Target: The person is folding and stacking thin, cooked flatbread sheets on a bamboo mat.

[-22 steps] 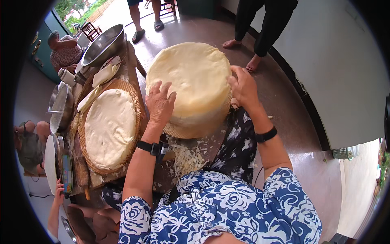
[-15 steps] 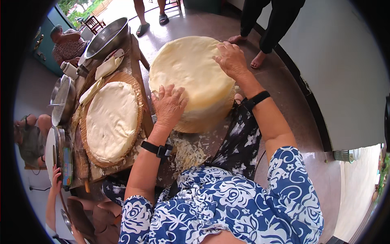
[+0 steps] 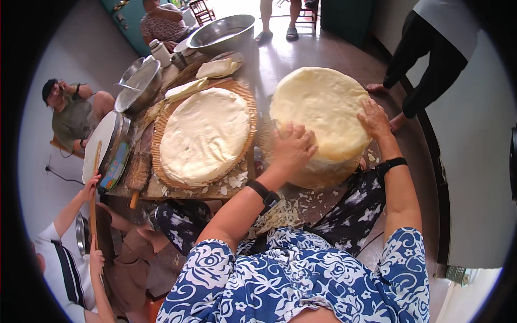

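Observation:
A tall round stack of thin pale dough sheets (image 3: 319, 99) stands in front of me, with scraps on the floor below. My left hand (image 3: 293, 144) lies on its near left edge, fingers spread. At the right edge my right hand (image 3: 375, 121) rests with fingers stretched over the rim of the top sheet. Both hands look slightly blurred, and their undersides are hidden. To the left, a second pile of round dough sheets (image 3: 207, 134) lies on a round woven mat (image 3: 159, 148) on a low wooden table. Folded sheets (image 3: 215, 68) sit behind it.
A large metal basin (image 3: 223, 32) and a smaller metal bowl (image 3: 141, 81) stand at the table's far side. A brush-like tool (image 3: 139, 171) lies at its left. A co-worker's hands hold a stick (image 3: 93, 210) by a round griddle (image 3: 99, 142). Another person's legs (image 3: 425, 64) stand at right.
The whole view has turned left, so the stack appears further right. My right hand has moved from the stack's far right edge nearer along its right side. My left hand stays at the near left.

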The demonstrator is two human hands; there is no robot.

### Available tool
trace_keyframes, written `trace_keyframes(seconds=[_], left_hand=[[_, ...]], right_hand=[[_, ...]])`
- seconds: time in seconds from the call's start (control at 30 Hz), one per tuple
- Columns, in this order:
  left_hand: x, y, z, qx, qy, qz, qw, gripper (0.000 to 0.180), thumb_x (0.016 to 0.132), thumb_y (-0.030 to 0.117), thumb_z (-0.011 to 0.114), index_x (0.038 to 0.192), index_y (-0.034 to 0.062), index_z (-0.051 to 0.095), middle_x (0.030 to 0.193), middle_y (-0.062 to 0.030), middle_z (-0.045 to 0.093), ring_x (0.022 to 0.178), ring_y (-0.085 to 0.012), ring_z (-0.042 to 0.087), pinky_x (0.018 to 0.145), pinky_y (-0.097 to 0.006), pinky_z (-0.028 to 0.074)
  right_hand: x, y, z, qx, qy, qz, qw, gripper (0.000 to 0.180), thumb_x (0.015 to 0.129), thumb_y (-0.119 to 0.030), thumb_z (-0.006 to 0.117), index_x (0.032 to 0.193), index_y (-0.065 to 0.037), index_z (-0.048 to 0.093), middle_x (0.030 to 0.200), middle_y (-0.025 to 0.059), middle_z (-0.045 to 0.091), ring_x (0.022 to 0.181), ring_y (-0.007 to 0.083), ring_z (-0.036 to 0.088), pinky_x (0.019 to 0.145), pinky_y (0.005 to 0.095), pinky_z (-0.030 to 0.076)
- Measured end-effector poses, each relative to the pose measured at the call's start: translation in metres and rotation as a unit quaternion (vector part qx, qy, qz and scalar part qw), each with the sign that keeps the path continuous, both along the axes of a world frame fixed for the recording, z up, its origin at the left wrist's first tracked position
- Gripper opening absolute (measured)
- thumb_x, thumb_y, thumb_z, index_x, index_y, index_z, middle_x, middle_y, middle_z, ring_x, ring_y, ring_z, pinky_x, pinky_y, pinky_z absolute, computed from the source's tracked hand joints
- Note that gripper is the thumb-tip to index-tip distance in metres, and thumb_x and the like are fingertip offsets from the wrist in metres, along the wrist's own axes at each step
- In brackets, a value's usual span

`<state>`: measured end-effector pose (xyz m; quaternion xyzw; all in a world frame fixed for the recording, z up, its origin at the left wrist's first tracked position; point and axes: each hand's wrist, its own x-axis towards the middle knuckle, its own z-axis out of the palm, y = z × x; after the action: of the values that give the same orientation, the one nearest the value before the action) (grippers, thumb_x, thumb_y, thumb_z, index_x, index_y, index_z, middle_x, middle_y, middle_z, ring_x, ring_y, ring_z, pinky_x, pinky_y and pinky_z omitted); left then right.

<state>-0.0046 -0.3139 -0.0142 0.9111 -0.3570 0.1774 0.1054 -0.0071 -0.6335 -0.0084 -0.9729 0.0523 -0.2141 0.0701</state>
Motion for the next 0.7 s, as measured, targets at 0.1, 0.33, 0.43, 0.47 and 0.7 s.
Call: trace_keyframes(seconds=[0.1,0.33,0.43,0.47,0.7], left_hand=[[-0.003,0.01,0.0,0.011,0.015,0.029,0.999,0.047,0.089,0.049,0.054,0.126,0.0196,0.057,0.136,-0.0075,0.048,0.136,-0.0321,0.034,0.101,-0.064,0.027],[-0.022,0.029,0.023,-0.062,0.09,-0.021,0.994,0.045,0.088,0.032,0.061,0.129,0.0152,0.054,0.14,-0.0141,0.046,0.135,-0.0393,0.035,0.107,-0.06,0.026],[-0.028,0.063,0.035,-0.151,0.075,-0.065,0.984,0.042,0.083,0.022,0.065,0.123,0.0124,0.057,0.135,-0.0164,0.049,0.13,-0.0396,0.041,0.108,-0.052,0.03],[-0.029,0.079,0.039,-0.195,0.058,-0.086,0.975,0.04,0.081,0.016,0.067,0.12,0.0108,0.059,0.132,-0.0174,0.051,0.127,-0.0393,0.043,0.107,-0.049,0.032],[-0.042,0.213,0.05,-0.201,0.011,0.121,0.972,0.042,0.08,0.016,0.068,0.121,0.0096,0.062,0.128,-0.016,0.054,0.126,-0.0363,0.045,0.109,-0.046,0.031]], right_hand=[[-0.005,0.036,0.019,-0.04,0.054,-0.069,0.995,0.051,0.086,-0.034,0.057,0.131,-0.012,0.055,0.142,0.0105,0.046,0.124,0.0328,0.046,0.103,0.0472,0.038],[-0.015,0.066,0.035,-0.103,-0.077,-0.059,0.99,0.036,0.078,-0.015,0.069,0.113,-0.007,0.063,0.116,0.0096,0.06,0.108,0.0293,0.055,0.091,0.0443,0.044],[-0.009,0.099,0.044,-0.034,-0.124,0.051,0.99,0.033,0.078,-0.013,0.067,0.11,-0.007,0.064,0.112,0.0112,0.062,0.106,0.0307,0.056,0.089,0.0438,0.045],[-0.007,0.117,0.047,0.001,-0.128,0.087,0.988,0.031,0.077,-0.012,0.066,0.108,-0.006,0.065,0.105,0.0129,0.064,0.102,0.0325,0.057,0.089,0.0435,0.046],[-0.001,0.245,0.07,0.119,-0.031,0.257,0.959,0.026,0.082,-0.012,0.062,0.107,-0.006,0.065,0.102,0.0175,0.065,0.098,0.0358,0.06,0.087,0.0436,0.049]])
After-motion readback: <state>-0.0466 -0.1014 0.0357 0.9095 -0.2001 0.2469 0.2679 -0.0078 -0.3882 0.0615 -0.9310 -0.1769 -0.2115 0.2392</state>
